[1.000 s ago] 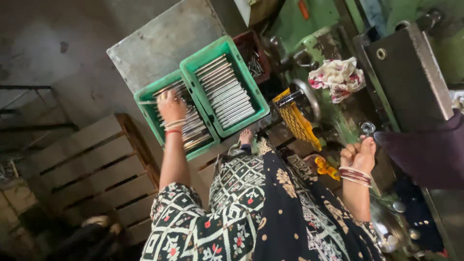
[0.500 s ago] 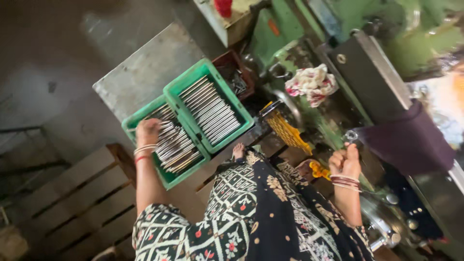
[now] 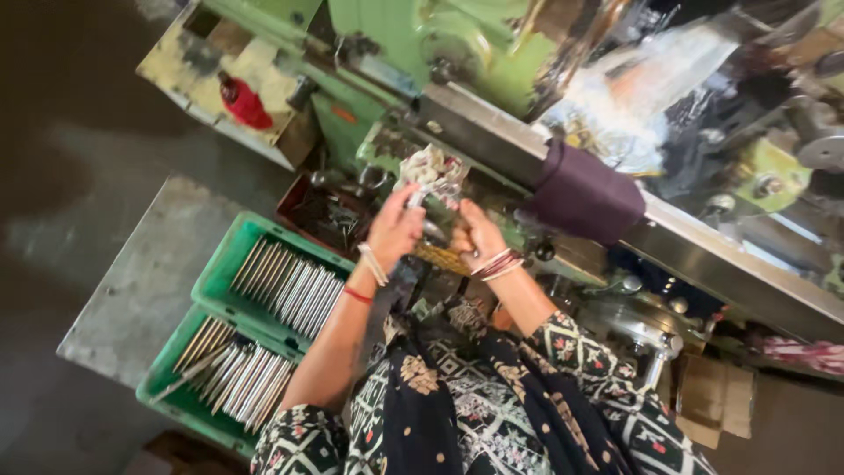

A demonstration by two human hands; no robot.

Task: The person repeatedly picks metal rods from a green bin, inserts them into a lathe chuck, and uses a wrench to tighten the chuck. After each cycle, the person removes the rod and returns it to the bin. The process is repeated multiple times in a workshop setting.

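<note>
Nearest the camera, patterned black-and-white sleeves lead up to both hands, which meet in front of the green machine [image 3: 492, 53]. Below and to the left, two green crates [image 3: 264, 299] of long metal rods [image 3: 290, 286] sit on a grey worktop [image 3: 132, 281], well apart from the hands. The left hand [image 3: 396, 230] is curled, its fingers closed on the lower edge of a crumpled patterned rag [image 3: 432, 169]; the right hand [image 3: 476, 236] is also curled close beside it, apparently gripping the same rag, though motion blur hides the fingertips. Handling the cloth well seems to call for a bunched, firm grip, kept away from the machine's moving parts. Farther off, a red bottle [image 3: 243, 101] stands on a ledge.
</note>
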